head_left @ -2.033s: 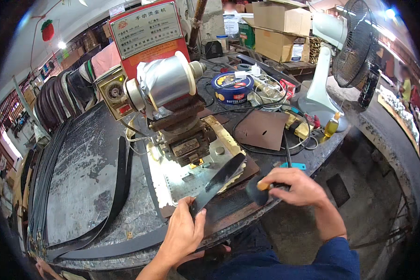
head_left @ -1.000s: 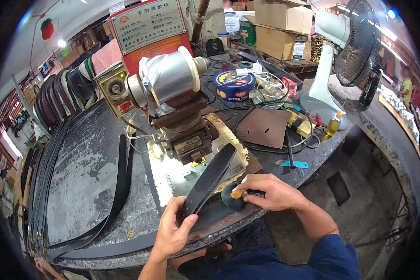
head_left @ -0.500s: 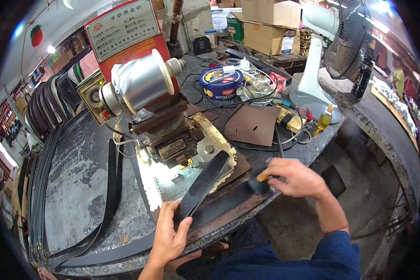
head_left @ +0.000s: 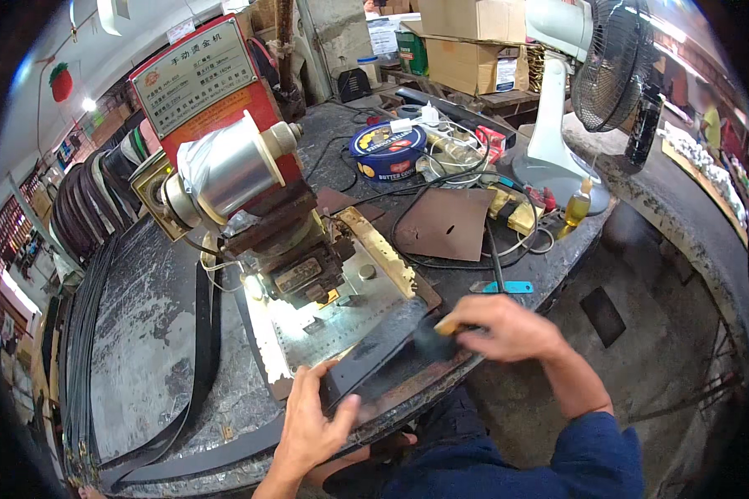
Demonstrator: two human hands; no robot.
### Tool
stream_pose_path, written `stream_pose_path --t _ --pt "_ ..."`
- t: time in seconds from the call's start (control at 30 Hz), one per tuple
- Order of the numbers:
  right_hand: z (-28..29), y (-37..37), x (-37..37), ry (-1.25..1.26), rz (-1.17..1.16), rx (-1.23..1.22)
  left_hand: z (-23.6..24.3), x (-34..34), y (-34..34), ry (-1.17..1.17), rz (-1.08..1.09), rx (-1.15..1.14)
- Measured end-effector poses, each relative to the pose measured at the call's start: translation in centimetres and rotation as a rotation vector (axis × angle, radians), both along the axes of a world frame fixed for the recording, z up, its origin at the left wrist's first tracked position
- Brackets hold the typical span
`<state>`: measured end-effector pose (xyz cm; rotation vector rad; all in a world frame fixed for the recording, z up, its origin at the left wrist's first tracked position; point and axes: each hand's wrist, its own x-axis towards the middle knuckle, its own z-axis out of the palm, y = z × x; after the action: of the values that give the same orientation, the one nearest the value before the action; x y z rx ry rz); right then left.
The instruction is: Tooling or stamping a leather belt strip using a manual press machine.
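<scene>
My left hand (head_left: 312, 424) grips a wide black strap (head_left: 373, 356), thumb on the near side and fingers beyond. The strap's rounded end slants away to the right, over the front edge of the machine's metal plate (head_left: 308, 341). At that far end, my right hand (head_left: 508, 328) is closed around a small tool (head_left: 447, 324) with a yellowish handle and a dark head. Motion blurs the head, so its exact kind cannot be told; it is right beside the strap end. A long dark band (head_left: 200, 452) runs left from my left hand along the table edge.
A stamping machine with a silver foil roll (head_left: 233, 170) stands in front of me. To its right are a blue round tin (head_left: 389, 158), a brown leather piece (head_left: 443, 223), cables, a turquoise-handled cutter (head_left: 508, 288), an oil bottle (head_left: 577, 204) and a fan (head_left: 612, 71). Black straps (head_left: 87, 333) hang at left.
The strap end has dropped lower toward the table edge. My right hand has moved left with the tool to the strap end. The view has shifted slightly.
</scene>
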<state>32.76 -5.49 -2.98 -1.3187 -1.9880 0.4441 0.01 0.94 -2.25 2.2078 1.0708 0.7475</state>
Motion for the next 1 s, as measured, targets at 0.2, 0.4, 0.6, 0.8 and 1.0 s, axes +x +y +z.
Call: stream_pose_path --t 0.2,0.4,0.6,0.8,1.0 --pt "-0.1 -4.1 6.3 -0.036 -0.273 -0.068 -0.7 0.5 0.4 0.170 -0.110 0.152" --pt "-0.2 -3.4 3.3 0.190 -0.169 -0.078 -0.3 -0.5 1.1 -0.079 0.003 0.016" --pt "-1.0 1.3 -3.9 0.209 0.111 0.021 -0.8 -2.4 1.1 -0.425 0.104 -0.331" --pt "-1.3 2.0 -3.6 0.202 0.120 -0.006 -0.1 -1.9 1.1 -0.284 0.021 -0.208" --pt "-1.1 0.9 -2.2 0.017 0.041 0.020 -0.8 -1.7 1.1 -0.214 -0.031 -0.093"
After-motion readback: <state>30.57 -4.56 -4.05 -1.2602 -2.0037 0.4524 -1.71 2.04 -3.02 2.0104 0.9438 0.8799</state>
